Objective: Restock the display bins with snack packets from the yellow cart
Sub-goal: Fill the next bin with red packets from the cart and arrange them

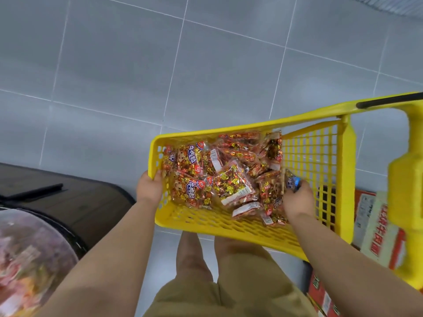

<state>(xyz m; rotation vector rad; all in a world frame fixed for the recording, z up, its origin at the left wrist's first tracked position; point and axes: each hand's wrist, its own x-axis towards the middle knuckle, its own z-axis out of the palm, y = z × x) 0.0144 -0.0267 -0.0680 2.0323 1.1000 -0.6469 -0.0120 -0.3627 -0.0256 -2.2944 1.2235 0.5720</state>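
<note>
A yellow cart [306, 156] with a perforated basket stands at the right centre, its black-gripped handle at upper right. Several clear snack packets [219, 177] of red and gold wrapped sweets lie piled in the basket. My left hand [150, 187] grips the basket's near-left corner rim. My right hand [297, 197] reaches into the basket's right side, its fingers closed on a packet with a blue patch [294, 181] at the edge of the pile. A round clear display bin [29, 259] holding pinkish packets shows at the lower left.
A dark brown display counter [75, 197] with a black strip runs along the left. Printed cardboard boxes [375, 227] sit under the cart at the right. Grey floor tiles [206, 65] fill the upper view. My legs in khaki shorts are below the basket.
</note>
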